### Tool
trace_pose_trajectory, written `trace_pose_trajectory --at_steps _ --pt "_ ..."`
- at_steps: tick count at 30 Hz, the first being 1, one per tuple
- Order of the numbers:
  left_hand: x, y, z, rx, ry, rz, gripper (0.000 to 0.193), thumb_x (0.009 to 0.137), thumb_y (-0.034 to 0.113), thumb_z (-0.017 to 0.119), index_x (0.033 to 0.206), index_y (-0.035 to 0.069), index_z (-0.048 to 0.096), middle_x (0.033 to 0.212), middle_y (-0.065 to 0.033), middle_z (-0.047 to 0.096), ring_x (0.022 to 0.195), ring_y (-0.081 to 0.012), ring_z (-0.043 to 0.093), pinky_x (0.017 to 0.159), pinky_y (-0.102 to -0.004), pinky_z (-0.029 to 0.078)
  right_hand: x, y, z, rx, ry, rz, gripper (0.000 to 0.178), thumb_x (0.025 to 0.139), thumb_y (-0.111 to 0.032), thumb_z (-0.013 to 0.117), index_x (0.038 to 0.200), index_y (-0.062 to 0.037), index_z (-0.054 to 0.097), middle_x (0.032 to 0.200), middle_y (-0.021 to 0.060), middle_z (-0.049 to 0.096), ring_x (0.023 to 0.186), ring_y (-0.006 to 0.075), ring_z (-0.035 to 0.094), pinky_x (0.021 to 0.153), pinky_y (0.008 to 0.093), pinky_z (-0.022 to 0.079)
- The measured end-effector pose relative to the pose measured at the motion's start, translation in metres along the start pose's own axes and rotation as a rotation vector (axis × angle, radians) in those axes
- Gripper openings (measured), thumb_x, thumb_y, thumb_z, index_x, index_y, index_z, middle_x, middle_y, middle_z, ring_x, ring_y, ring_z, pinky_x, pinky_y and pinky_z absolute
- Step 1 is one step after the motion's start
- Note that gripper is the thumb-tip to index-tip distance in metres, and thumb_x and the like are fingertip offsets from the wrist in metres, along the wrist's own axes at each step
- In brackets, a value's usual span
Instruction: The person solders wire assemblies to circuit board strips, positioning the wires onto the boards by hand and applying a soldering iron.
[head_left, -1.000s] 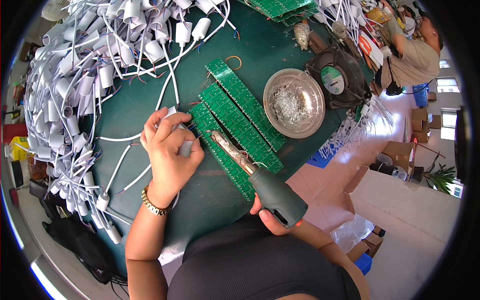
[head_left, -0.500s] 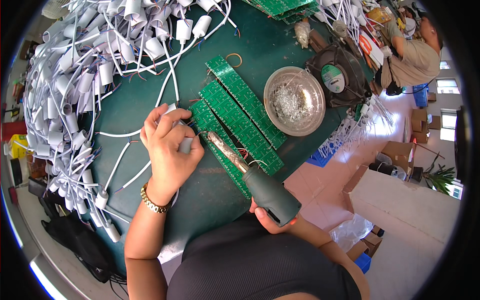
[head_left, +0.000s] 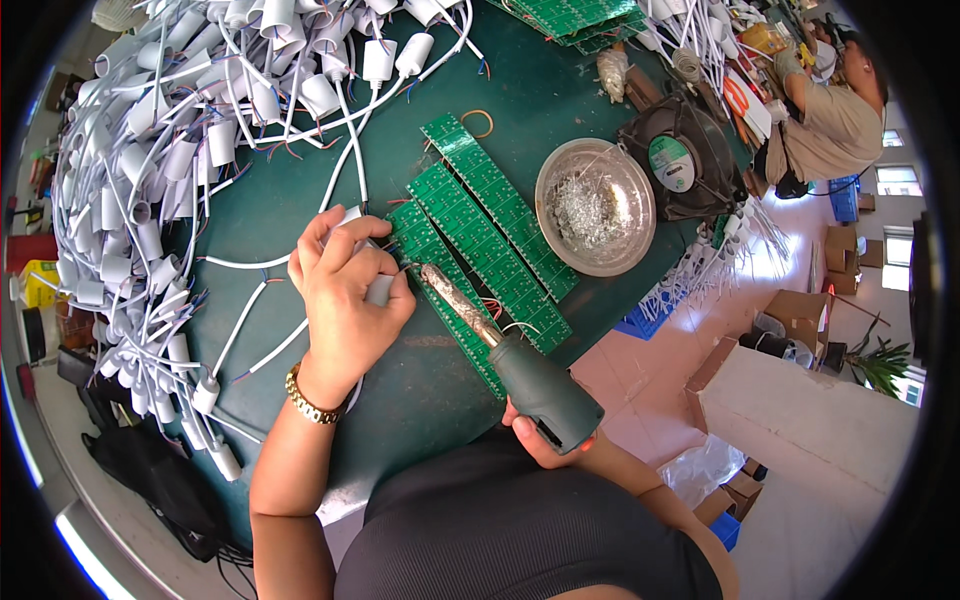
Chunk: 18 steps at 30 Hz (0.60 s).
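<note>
My left hand (head_left: 350,305), with a gold-coloured watch at the wrist, is closed around a white plastic cylinder (head_left: 379,291) that its fingers partly hide. The fingertips are at the left edge of the nearest green circuit board strip (head_left: 462,325). My right hand (head_left: 540,447) grips the dark green handle of a soldering iron (head_left: 545,390). The iron's crusted metal barrel slants up and left over that strip, its tip close to my left thumb and index finger. Whether the tip touches a wire or the board is too small to tell. Two more board strips (head_left: 485,235) lie alongside.
A large heap of white cylinders with cables (head_left: 180,160) fills the left side. Right of the boards stand a round metal bowl (head_left: 595,205) with silvery scraps and a black fan (head_left: 680,155). Stacked boards (head_left: 580,20) lie at the back. A person (head_left: 830,120) sits far right.
The whole scene has shifted slightly to the right in the picture. Both hands and the soldering iron keep nearly the same place against the boards.
</note>
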<state>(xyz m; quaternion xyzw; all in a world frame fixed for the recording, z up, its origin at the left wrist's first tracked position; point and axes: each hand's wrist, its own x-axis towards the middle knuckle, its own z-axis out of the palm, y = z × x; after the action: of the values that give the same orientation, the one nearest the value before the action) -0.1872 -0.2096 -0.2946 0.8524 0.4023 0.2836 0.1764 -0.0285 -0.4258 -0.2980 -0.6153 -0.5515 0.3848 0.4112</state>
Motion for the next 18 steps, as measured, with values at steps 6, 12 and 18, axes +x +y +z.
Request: trace_pose_trajectory --at_steps 6,12,18 --pt "0.000 0.001 -0.001 0.000 -0.007 -0.014 0.017 0.060 0.001 0.069 0.069 0.010 0.057 0.110 0.0004 0.061 0.121 -0.0359 0.045 0.100 -0.0484 0.032 0.001 0.000 -0.004 0.193 0.014 -0.022 0.031 0.083 -0.015 0.062 0.110 -0.0025 0.053 0.083 0.0111 0.059 0.070 0.0219 0.060 0.060 0.0353 0.049" --pt "-0.001 0.000 0.000 -0.001 -0.003 -0.006 0.017 0.060 0.001 0.068 0.069 0.010 0.057 0.110 0.0003 0.061 0.121 -0.0356 0.045 0.099 -0.0487 0.032 0.005 -0.010 -0.009 0.530 0.060 0.030 0.048 0.091 -0.031 0.060 0.126 -0.0036 0.041 0.089 0.0133 0.056 0.071 0.0227 0.060 0.062 0.0351 0.051" --pt "0.000 0.000 0.000 0.003 0.028 0.019 0.018 0.059 0.002 0.072 0.071 0.011 0.060 0.108 0.0013 0.061 0.118 -0.0356 0.048 0.095 -0.0499 0.032 0.023 -0.022 -0.007 0.969 0.240 0.035 0.047 0.093 -0.035 0.057 0.125 -0.0055 0.041 0.087 0.0134 0.056 0.071 0.0241 0.060 0.062 0.0376 0.051"
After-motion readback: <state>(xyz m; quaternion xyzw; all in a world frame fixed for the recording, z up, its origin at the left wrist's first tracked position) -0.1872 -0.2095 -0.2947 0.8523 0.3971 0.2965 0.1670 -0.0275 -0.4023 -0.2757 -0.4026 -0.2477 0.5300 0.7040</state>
